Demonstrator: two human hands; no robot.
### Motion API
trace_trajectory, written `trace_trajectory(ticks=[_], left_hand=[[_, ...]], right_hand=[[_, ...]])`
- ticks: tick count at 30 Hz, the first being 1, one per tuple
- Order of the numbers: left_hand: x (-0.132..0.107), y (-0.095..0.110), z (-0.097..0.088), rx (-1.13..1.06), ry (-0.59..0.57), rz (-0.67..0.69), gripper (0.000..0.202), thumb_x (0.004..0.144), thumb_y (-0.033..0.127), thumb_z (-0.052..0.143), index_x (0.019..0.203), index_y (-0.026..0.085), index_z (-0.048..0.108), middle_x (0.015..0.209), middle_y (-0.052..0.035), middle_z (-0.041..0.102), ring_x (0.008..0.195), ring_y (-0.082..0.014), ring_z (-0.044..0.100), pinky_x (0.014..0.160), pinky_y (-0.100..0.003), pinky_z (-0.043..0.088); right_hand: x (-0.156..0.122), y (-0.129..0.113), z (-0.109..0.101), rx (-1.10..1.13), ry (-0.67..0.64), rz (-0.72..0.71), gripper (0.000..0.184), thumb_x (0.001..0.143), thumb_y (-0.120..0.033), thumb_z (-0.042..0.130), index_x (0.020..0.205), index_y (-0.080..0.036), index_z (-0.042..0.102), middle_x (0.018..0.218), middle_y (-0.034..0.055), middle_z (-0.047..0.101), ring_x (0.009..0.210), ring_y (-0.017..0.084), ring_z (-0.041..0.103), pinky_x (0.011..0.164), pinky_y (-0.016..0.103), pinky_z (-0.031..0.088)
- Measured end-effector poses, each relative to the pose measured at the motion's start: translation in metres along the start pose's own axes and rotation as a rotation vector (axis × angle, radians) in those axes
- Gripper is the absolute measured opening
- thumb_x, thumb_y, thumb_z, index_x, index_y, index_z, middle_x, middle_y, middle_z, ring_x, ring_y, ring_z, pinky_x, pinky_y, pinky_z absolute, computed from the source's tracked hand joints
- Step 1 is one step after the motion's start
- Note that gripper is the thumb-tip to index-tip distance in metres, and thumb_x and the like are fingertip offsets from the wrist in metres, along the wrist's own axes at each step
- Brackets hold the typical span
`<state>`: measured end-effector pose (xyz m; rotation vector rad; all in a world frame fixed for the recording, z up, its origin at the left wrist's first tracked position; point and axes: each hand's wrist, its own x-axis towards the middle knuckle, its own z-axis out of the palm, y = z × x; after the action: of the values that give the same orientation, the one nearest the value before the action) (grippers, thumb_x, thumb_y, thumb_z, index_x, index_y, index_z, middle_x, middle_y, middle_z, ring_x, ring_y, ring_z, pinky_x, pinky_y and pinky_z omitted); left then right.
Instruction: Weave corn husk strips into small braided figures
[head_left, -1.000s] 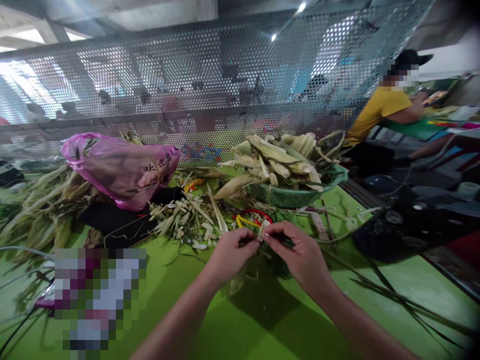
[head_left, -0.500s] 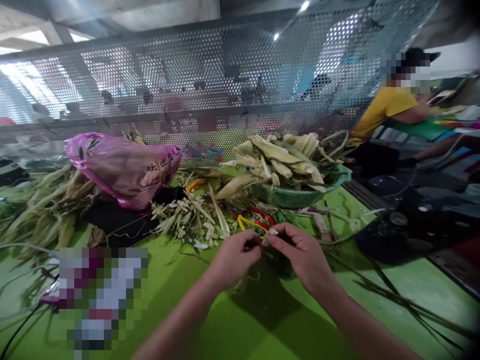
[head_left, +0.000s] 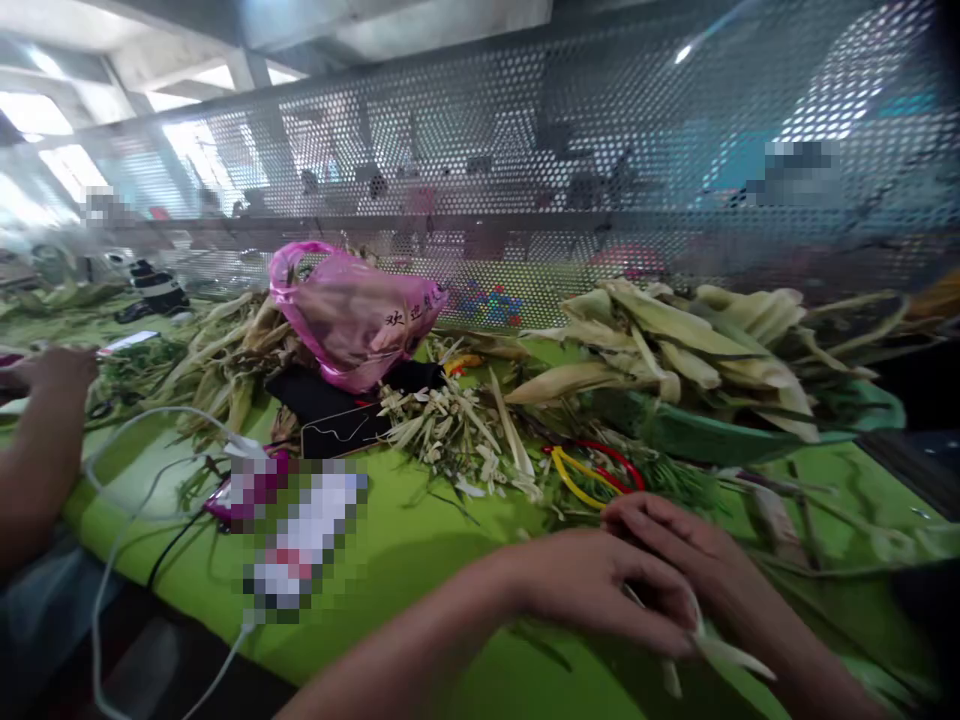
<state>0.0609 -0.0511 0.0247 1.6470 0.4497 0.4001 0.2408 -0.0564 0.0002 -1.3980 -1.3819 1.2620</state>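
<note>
My left hand (head_left: 600, 585) is closed, its thumb and fingers pinching thin pale strips of corn husk (head_left: 731, 655) that trail toward the lower right. My right hand (head_left: 701, 550) lies close behind it, its bent fingers held together and pointing left. The left hand partly covers the right fingertips, so anything in them is hidden. Just beyond the hands is a pair of scissors (head_left: 581, 488) with yellow and red loops. Small cut husk pieces (head_left: 457, 425) form a heap to the left of the scissors.
A green basket (head_left: 712, 440) piled with corn husks (head_left: 697, 335) stands at the right. A pink plastic bag (head_left: 352, 310) sits at the back beside more husks (head_left: 240, 365). A cabled phone (head_left: 311, 530) lies at front left. Another person's arm (head_left: 45, 440) reaches in at far left. Perforated metal screen (head_left: 510, 150) behind.
The view has swung left, shifting the scene rightward. My hands have come lower and nearer, the left now crossing in front of the right with long husk strips showing.
</note>
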Motion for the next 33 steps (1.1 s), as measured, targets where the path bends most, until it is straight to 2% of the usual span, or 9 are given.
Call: trace_trajectory(ticks=[5,9,14,20,25,27,30,31,33], left_hand=[[0.002,0.002,0.000,-0.029,-0.150,-0.003,0.010,0.074,0.014,0.063,0.067,0.020,0.057,0.064,0.0056,0.056,0.064,-0.0093,0.050,0.069,-0.021,0.040],[0.005,0.000,0.004,-0.172,-0.351,0.028,0.010,0.073,0.012,0.063,0.066,0.018,0.059,0.063,0.0063,0.059,0.063,-0.0094,0.054,0.069,-0.022,0.043],[0.009,-0.012,0.003,-0.026,-0.349,0.068,0.009,0.071,0.018,0.067,0.063,0.018,0.062,0.061,0.0046,0.063,0.060,-0.0119,0.059,0.062,-0.022,0.044],[0.002,-0.021,-0.005,0.399,-0.076,0.053,0.024,0.071,0.028,0.071,0.051,0.021,0.060,0.053,0.0022,0.061,0.045,-0.0125,0.049,0.046,-0.024,0.031],[-0.012,-0.006,-0.030,0.410,0.067,0.009,0.027,0.078,0.037,0.064,0.055,0.022,0.065,0.059,0.0009,0.064,0.050,-0.0125,0.050,0.050,-0.024,0.030],[-0.018,-0.004,-0.045,0.406,0.311,-0.015,0.030,0.080,0.039,0.060,0.056,0.022,0.066,0.055,-0.0002,0.061,0.050,-0.0138,0.049,0.053,-0.025,0.030],[-0.021,-0.016,-0.067,0.526,0.884,-0.167,0.027,0.079,0.039,0.059,0.059,0.022,0.065,0.057,-0.0032,0.059,0.058,-0.0182,0.053,0.062,-0.027,0.033],[-0.020,-0.022,-0.071,0.570,0.997,-0.210,0.026,0.078,0.040,0.060,0.061,0.022,0.064,0.061,-0.0049,0.060,0.063,-0.0206,0.055,0.066,-0.029,0.035],[-0.016,-0.035,-0.075,0.642,1.061,-0.265,0.030,0.078,0.046,0.060,0.062,0.021,0.063,0.063,-0.0076,0.061,0.069,-0.0245,0.058,0.072,-0.033,0.037]], right_hand=[[0.014,0.013,-0.007,-0.446,0.104,-0.131,0.025,0.077,-0.048,0.062,0.075,-0.024,0.070,0.075,0.0082,0.071,0.070,0.027,0.064,0.066,0.035,0.049],[0.016,0.001,-0.005,-0.552,0.189,-0.223,0.022,0.078,-0.042,0.060,0.084,-0.023,0.067,0.083,0.0080,0.072,0.077,0.027,0.064,0.073,0.037,0.048],[0.028,-0.016,0.022,-0.622,-0.019,-0.289,0.021,0.079,-0.038,0.060,0.092,-0.022,0.066,0.088,0.0049,0.071,0.076,0.023,0.064,0.073,0.035,0.050],[0.050,-0.011,0.052,-0.807,-0.073,-0.386,0.032,0.070,-0.021,0.063,0.102,-0.022,0.064,0.087,0.0028,0.068,0.067,0.018,0.058,0.064,0.031,0.048],[0.047,-0.010,0.042,-0.750,-0.106,-0.358,0.020,0.070,-0.014,0.055,0.087,-0.019,0.064,0.086,0.0041,0.068,0.074,0.020,0.060,0.068,0.031,0.047],[0.041,-0.013,0.031,-0.747,-0.102,-0.379,0.022,0.068,-0.011,0.054,0.086,-0.019,0.064,0.086,0.0042,0.067,0.078,0.021,0.060,0.071,0.032,0.046],[0.034,-0.019,0.017,-0.796,-0.093,-0.425,0.022,0.066,-0.006,0.051,0.078,-0.020,0.063,0.081,0.0034,0.065,0.080,0.022,0.060,0.073,0.033,0.045],[0.033,-0.020,0.013,-0.809,-0.088,-0.434,0.023,0.066,-0.006,0.050,0.077,-0.020,0.063,0.081,0.0035,0.065,0.081,0.022,0.060,0.074,0.033,0.045],[0.030,-0.022,0.007,-0.812,-0.074,-0.448,0.024,0.067,-0.006,0.049,0.078,-0.021,0.065,0.086,0.0045,0.066,0.086,0.023,0.060,0.078,0.034,0.045]])
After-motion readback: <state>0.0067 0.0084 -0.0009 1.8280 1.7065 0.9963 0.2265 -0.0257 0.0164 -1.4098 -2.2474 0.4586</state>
